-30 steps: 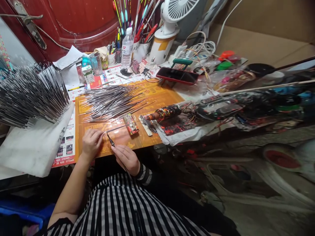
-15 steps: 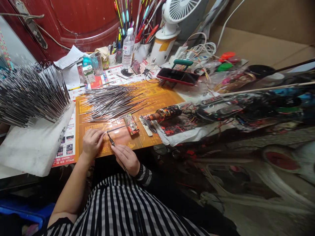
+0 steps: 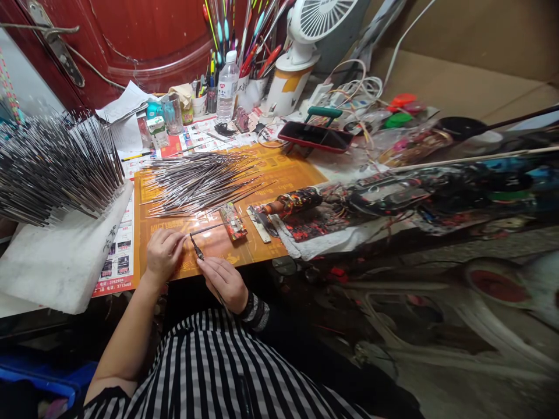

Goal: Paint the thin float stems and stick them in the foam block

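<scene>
My left hand (image 3: pixel 164 250) is closed, its fingertips pinching the near end of a thin dark rod (image 3: pixel 209 227). The rod's other end passes over a small paint-stained block (image 3: pixel 236 228) on the orange mat (image 3: pixel 257 251). In my right hand (image 3: pixel 225 281) is a slim paintbrush (image 3: pixel 198 250), with its dark tip up against or very close to the rod beside my left fingertips. Behind both hands lies a loose pile of similar thin rods (image 3: pixel 196 180).
Many dark rods (image 3: pixel 56 169) stand upright in a white foam block (image 3: pixel 56 262) on the left. Across the back are a water bottle (image 3: pixel 227 84), a fan (image 3: pixel 301 46) and a phone on a stand (image 3: pixel 317 135). A paint-crusted handle (image 3: pixel 301 201) lies right of the mat.
</scene>
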`<state>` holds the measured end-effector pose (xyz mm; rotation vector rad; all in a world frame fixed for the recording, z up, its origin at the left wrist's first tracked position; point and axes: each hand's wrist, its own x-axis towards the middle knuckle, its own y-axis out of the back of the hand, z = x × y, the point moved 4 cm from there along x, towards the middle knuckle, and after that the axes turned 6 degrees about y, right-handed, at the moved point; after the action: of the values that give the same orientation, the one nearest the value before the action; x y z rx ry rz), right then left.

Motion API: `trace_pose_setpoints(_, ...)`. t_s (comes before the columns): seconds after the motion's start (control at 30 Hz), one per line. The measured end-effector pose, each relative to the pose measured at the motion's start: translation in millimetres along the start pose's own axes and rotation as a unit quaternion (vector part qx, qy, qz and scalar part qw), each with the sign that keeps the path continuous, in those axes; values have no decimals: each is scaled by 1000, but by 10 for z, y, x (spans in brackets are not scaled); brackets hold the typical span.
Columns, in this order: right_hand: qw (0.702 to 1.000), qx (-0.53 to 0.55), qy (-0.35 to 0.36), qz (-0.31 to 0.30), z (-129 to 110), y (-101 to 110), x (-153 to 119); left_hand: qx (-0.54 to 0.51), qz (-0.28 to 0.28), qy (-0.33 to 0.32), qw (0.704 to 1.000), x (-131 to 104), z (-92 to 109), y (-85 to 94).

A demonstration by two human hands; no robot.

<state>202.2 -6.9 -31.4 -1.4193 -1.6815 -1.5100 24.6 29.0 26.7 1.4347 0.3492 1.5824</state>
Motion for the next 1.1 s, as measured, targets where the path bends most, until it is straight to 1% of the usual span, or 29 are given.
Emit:
trace_pose_setpoints(0.2, 1000, 5, -1, 6, 3, 1, -22, 0, 6, -11, 1000, 6, 8, 11)
trace_pose_setpoints(0.6, 1000, -3, 4, 2, -7, 18, 0, -13, -5, 16, 1000, -14, -33, -13)
trace_pose_setpoints(0.87, 1000, 11, 0, 4, 5, 7, -21, -14, -10, 18, 1000, 1, -26, -5)
trace_pose_setpoints(0.97, 1000, 18, 8, 11, 23, 67, -32, -10, -12, 15, 1000, 4, -28, 0)
trace_pose_setpoints(1.1, 999, 7, 24, 32, 119, 250, -66, -7, -10, 3, 1000, 10, -27, 10)
